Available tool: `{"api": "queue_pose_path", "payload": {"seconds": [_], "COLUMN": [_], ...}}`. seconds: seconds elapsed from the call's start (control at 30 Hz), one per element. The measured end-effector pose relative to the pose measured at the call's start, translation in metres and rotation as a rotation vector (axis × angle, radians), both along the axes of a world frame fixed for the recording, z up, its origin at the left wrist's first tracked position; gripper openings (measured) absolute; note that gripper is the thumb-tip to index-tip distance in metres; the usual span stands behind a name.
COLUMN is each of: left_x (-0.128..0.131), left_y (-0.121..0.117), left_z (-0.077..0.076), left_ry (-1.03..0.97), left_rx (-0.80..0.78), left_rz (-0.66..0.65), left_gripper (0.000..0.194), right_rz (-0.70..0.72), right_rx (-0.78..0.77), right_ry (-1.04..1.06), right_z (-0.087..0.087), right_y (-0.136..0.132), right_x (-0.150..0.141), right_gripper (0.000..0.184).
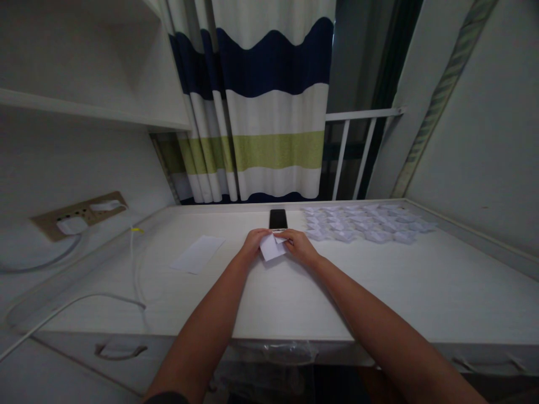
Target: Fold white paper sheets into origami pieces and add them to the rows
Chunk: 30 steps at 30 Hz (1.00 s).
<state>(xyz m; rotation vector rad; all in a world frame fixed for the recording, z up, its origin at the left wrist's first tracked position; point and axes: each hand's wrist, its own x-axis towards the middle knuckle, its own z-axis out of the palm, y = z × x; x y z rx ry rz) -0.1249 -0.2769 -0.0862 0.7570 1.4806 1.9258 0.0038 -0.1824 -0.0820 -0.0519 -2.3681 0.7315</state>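
A small white sheet of paper [272, 249], partly folded, is held up between both hands over the middle of the desk. My left hand [254, 241] pinches its left edge, fingers closed. On the other side my right hand [301, 246] grips the folded flap near the top right corner, fingers closed as well. Just beyond the hands a dark phone [278, 218] lies flat. To the left rests a flat stack or sheet of white paper [197, 254]. Many folded white paper pieces [357, 223] are laid out in rows at the back right.
The white desk [391, 297] has a low raised rim at the back. White cables [101, 294] run over its left side from a wall socket [82, 216]. A striped curtain [273, 112] and a white railing [364, 115] stand behind. Drawer handles [120, 352] stick out below the front edge.
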Motion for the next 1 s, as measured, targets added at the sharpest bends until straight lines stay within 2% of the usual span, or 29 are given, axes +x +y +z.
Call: {"api": "queue_pose_path", "payload": {"seconds": [0.13, 0.4, 0.6, 0.73, 1.0], "left_x": [-0.001, 0.003, 0.004, 0.002, 0.002], "left_y": [0.000, -0.003, -0.003, -0.002, -0.003], "left_z": [0.000, 0.005, 0.006, 0.004, 0.004], "left_ry": [0.051, 0.092, 0.128, 0.166, 0.234], "left_rx": [-0.003, -0.019, -0.025, -0.048, -0.044], "left_rz": [0.045, -0.011, -0.010, -0.005, -0.016], "left_gripper": [0.013, 0.016, 0.017, 0.018, 0.020], "right_rz": [0.045, 0.056, 0.139, 0.130, 0.074], "right_rx": [-0.044, -0.487, -0.701, -0.715, -0.677], "right_ry": [0.018, 0.051, 0.124, 0.102, 0.104], "right_z": [0.001, -0.012, -0.020, -0.021, -0.021], "right_y": [-0.004, 0.006, 0.011, 0.010, 0.010], "right_x": [0.001, -0.011, -0.019, -0.019, -0.018], "right_gripper": [0.034, 0.025, 0.032, 0.024, 0.022]}}
